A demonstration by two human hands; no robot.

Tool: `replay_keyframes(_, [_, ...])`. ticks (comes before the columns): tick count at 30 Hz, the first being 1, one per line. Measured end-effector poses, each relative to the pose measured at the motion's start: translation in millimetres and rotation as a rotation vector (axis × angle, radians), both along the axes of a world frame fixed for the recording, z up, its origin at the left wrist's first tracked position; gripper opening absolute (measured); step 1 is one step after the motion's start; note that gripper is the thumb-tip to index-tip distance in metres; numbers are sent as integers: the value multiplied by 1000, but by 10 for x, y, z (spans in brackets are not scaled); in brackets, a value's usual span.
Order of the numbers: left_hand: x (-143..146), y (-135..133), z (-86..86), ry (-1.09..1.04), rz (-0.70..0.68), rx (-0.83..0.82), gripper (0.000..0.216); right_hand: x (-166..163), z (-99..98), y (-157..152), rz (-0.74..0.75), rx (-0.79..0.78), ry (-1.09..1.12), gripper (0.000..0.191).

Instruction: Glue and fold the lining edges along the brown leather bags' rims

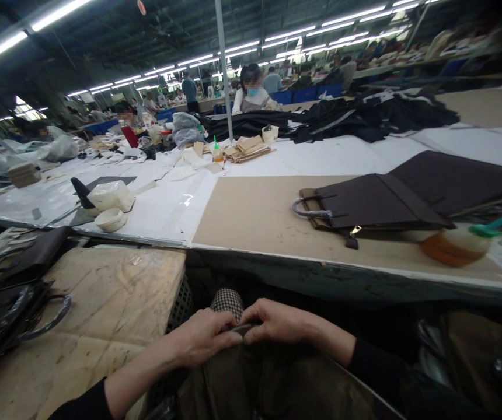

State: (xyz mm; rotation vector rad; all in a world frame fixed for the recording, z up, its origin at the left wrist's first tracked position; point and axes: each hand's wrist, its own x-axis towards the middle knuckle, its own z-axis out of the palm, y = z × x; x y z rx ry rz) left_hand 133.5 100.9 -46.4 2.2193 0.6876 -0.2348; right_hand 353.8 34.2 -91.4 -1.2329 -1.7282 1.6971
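In my lap lies an olive-brown fabric bag (pixel 233 379), its lower part cut off by the frame's bottom edge. My left hand (pixel 205 335) pinches its top edge between thumb and fingers. Close beside it, my right hand (pixel 275 324) pinches the same edge, the two thumbs almost meeting. Beyond my hands, a dark brown handbag (pixel 365 201) lies on its side on the table, with a wrapped handle (pixel 310 209) and a zip pull toward me. Behind my hands a checked cloth (pixel 227 303) shows over my leg.
A white-topped table (pixel 163 210) with a beige sheet (pixel 251 216) runs across in front. A bottle of orange liquid (pixel 456 248) lies at the right. To my left stands a worn, paper-covered surface (pixel 115 291) with several dark bags (pixel 1 315). A masked co-worker (pixel 253 93) sits behind black material (pixel 342 116).
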Motion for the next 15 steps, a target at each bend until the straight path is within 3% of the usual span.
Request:
replay_keyframes(3, [116, -12, -26, 11, -48, 62, 28, -9, -37, 21, 5, -7, 8, 21])
replay_keyframes(8, [153, 52, -62, 39, -28, 6, 34, 135, -126, 53, 40, -94, 44, 22])
replay_keyframes(11, [21, 127, -64, 70, 6, -77, 36, 317, -189, -11, 40, -181, 26, 20])
replay_keyframes(15, [-280, 110, -36, 112, 61, -211, 35, 537, -215, -261, -71, -275, 26, 17])
